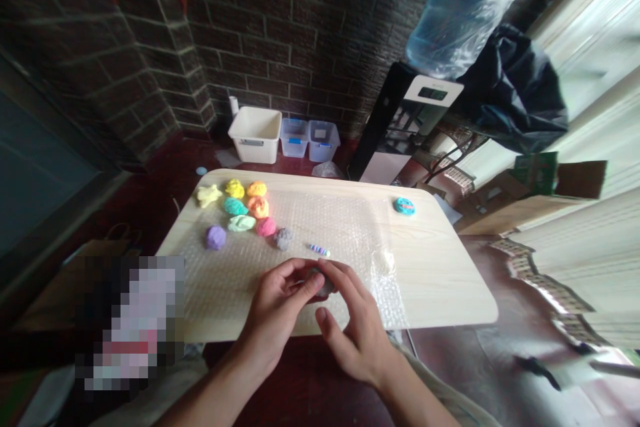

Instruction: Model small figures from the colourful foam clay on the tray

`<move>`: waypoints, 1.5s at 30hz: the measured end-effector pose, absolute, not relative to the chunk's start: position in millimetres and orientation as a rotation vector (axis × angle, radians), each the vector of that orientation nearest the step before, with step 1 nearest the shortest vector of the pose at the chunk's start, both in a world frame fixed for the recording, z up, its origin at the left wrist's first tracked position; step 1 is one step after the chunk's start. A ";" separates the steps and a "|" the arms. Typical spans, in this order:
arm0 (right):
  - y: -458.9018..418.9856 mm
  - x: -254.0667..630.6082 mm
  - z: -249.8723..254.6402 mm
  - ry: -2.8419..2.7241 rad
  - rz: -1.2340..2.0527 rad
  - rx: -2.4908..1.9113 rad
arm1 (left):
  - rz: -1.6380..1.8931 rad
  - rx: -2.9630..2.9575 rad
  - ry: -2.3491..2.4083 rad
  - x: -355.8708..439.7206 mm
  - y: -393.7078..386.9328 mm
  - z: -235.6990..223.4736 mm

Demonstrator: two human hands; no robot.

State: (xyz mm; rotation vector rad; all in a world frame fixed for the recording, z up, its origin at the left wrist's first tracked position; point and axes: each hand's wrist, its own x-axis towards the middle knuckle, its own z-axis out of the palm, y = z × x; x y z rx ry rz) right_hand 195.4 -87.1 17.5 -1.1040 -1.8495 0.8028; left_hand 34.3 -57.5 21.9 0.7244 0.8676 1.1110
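Observation:
Over the near edge of the table, my left hand [280, 303] is closed on a small grey lump of modelling clay [326, 287], its thumb pressed on top. My right hand [353, 320] has its fingertips at the far side of that lump, with the thumb held apart. Just beyond lies a small striped clay roll [320, 250]. A larger grey clay lump [283, 238] rests to its left, beside a pink lump [266, 227]. The purple lump [216, 237], mint lump [241, 223] and several yellow, green and orange ones sit farther left.
Bubble wrap [345, 213] covers much of the wooden table [450, 267]. A blue clay disc [405, 206] with a pink stripe sits at the far right. Behind stand a white basket [256, 137], blue clear bins [324, 140] and a water dispenser [395, 127].

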 end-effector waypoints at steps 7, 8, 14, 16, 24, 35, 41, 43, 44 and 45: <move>-89.7 192.8 7.4 -1.400 1.178 -0.999 | 1.177 0.744 0.883 34.3 -54.6 23.1; -89.1 191.9 6.1 -1.327 1.235 -0.977 | 1.183 0.731 0.876 34.3 -54.2 22.8; -87.6 194.5 9.4 -1.311 1.270 -0.984 | 1.180 0.706 0.874 32.6 -54.5 20.3; -89.0 197.8 13.5 -1.432 1.150 -1.058 | 1.153 0.706 0.873 32.3 -55.1 20.5; -91.5 194.6 18.5 -1.721 0.870 -1.064 | 1.081 0.631 0.868 34.2 -58.7 24.3; -89.8 199.5 12.6 -1.787 0.810 -1.104 | 1.091 0.634 0.865 34.1 -56.4 23.8; -92.5 195.1 10.9 -1.478 1.137 -1.054 | 1.114 0.634 0.855 33.2 -56.9 21.8; -93.0 194.6 10.3 -1.424 1.164 -1.048 | 1.121 0.622 0.860 33.9 -56.8 22.0; -93.6 194.7 9.6 -1.423 1.152 -1.051 | 1.125 0.616 0.863 34.4 -56.5 22.3; -94.5 195.0 8.5 -1.440 1.128 -1.059 | 1.128 0.612 0.868 34.9 -56.2 22.6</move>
